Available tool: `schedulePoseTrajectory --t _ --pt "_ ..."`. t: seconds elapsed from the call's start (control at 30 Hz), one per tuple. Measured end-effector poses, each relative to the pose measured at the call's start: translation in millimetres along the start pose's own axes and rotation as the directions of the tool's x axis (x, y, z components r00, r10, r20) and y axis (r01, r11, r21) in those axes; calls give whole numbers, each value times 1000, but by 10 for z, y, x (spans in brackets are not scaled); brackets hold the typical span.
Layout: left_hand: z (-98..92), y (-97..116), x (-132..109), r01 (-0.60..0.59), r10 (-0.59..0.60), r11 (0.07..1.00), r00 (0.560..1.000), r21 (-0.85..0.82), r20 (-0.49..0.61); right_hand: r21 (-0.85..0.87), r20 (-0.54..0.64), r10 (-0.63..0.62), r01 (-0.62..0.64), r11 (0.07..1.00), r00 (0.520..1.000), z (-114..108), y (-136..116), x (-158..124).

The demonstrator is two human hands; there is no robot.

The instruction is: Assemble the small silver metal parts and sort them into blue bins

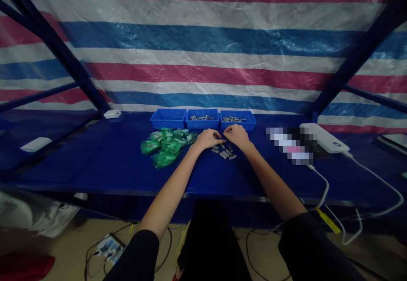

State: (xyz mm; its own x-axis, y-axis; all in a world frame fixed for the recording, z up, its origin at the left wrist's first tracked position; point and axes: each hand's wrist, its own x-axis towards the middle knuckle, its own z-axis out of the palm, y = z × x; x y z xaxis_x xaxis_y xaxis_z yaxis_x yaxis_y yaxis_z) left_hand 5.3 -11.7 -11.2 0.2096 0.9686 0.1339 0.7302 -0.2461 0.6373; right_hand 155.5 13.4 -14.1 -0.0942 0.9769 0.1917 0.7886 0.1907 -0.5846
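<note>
My left hand (208, 139) and my right hand (237, 136) rest side by side on the blue table (104, 162), fingers curled and pinched together where the two hands meet. Between the fingertips there seems to be a small metal piece, too small to name. Several small silver metal parts (225, 153) lie loose on the table just under and in front of my hands. A heap of small green plastic bags (165, 144) lies directly left of my left hand.
Three blue trays stand in a row behind my hands: the left tray (168, 118), the middle tray (202, 119) and the right tray (238, 120), the last two holding metal parts. A white power bank (324, 137) with a cable lies to the right. Blue frame posts rise on both sides.
</note>
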Motion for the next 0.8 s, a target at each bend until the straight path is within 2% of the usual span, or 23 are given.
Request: schedulePoseTrajectory --t 0.13,0.27,0.4,0.53,0.63,0.7,0.8 --pt "20 8 18 40 -40 999 999 -23 12 -68 8 20 -20 998 1000 -22 -15 -2" --pt "17 -2 39 74 -73 997 996 -4 54 83 119 17 -27 996 993 -15 -50 -3" --pt "-3 -43 49 83 -74 992 993 -95 90 182 137 4 -29 983 991 0 -58 4" --pt "-16 -83 57 55 -52 981 998 -184 20 235 115 -22 -5 972 993 29 -45 15" --pt "-29 -112 81 52 -71 968 995 -247 -67 330 111 -95 54 943 989 55 -54 17" --pt "-40 -124 104 44 -88 947 988 -317 -127 457 133 -126 52 888 983 68 -76 21" --pt "-63 -112 133 34 -139 885 971 -464 -194 636 149 -93 -24 771 984 70 -122 40"
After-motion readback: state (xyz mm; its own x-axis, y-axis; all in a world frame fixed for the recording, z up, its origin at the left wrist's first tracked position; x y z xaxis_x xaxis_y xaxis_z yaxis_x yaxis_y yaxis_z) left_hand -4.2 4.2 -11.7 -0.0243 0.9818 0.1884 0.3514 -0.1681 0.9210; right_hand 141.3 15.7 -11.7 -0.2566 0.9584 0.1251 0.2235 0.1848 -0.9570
